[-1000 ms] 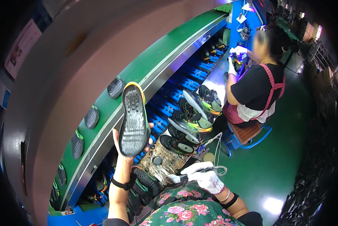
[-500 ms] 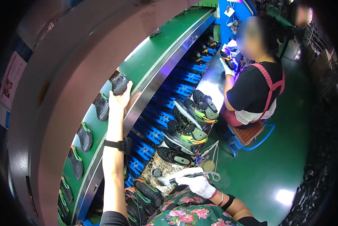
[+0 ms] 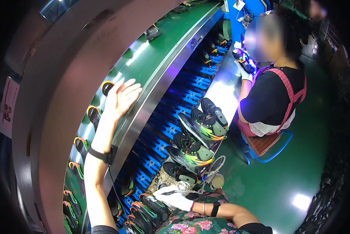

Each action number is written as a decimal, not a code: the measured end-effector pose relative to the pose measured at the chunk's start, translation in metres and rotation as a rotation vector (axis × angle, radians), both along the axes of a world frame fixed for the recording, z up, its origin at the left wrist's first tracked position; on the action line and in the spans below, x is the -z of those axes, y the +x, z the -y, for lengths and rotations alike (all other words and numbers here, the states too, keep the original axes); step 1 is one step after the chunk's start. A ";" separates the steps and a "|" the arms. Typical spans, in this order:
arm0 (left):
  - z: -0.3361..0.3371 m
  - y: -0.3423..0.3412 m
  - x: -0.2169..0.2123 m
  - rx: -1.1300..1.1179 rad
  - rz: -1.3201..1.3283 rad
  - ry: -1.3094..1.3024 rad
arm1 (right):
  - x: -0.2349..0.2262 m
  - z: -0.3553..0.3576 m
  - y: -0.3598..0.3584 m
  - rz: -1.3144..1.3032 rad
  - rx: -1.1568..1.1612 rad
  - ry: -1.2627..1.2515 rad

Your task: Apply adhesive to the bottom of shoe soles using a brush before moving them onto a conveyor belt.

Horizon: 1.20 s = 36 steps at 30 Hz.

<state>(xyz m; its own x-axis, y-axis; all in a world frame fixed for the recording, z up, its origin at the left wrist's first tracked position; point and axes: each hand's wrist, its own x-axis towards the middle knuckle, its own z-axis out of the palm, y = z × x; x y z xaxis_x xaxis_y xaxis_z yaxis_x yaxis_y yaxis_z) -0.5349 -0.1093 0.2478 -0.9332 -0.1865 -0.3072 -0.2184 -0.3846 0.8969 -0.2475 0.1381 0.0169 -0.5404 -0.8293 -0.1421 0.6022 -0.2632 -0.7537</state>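
Head view, looking down: the person's bare left hand (image 3: 124, 97) is released, fingers spread, palm showing—above a green conveyor belt (image 3: 159, 56). Just beside its wrist, a dark sole with an orange rim (image 3: 105, 89) lies on the belt. The white-gloved right hand (image 3: 177, 199) is low, at the stacked soles (image 3: 157, 207); whether it grips anything, I cannot tell. Black shoes (image 3: 190, 155) stand beyond it; rightward, a seated co-worker (image 3: 270, 101) holds a lit shoe (image 3: 243, 59).

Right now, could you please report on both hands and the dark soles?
Left hand open, palm empty, by the green belt. Gloved right hand at the dark soles, grip unclear. Grouped shoes just beyond it.
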 end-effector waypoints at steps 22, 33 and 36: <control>0.002 -0.328 0.040 0.446 0.444 -2.104 | 0.019 0.028 -0.083 -0.073 -0.026 0.158; 0.010 -0.290 0.031 0.683 0.219 -2.223 | 0.007 0.025 -0.064 -0.159 -0.049 0.167; 0.016 -0.242 0.017 0.669 -0.105 -2.084 | 0.009 0.026 -0.036 -0.159 -0.018 0.078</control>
